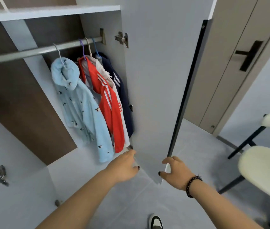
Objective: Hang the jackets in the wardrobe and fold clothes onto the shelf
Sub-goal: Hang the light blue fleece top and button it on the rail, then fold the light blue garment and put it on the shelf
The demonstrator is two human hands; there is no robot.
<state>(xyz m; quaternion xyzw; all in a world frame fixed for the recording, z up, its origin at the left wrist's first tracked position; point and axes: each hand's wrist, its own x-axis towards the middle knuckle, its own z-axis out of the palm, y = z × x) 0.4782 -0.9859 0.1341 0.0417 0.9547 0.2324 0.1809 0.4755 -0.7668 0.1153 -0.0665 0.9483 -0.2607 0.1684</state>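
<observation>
Jackets (97, 100) hang on the rail (36, 51), far left of the upright wardrobe door (155, 90). Both hands sit at its near bottom edge: left hand (126, 166) spread against its inner face, right hand (175, 171) curled round its outer edge.

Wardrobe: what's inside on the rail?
Four garments on hangers on the rail: light blue hoodie, red striped jacket, a pale garment and navy jacket, both mostly covered.

Four jackets (97, 96) on four hangers (88, 47); two hands (149, 169); two chairs (266, 171); one shoe (155, 221).
</observation>
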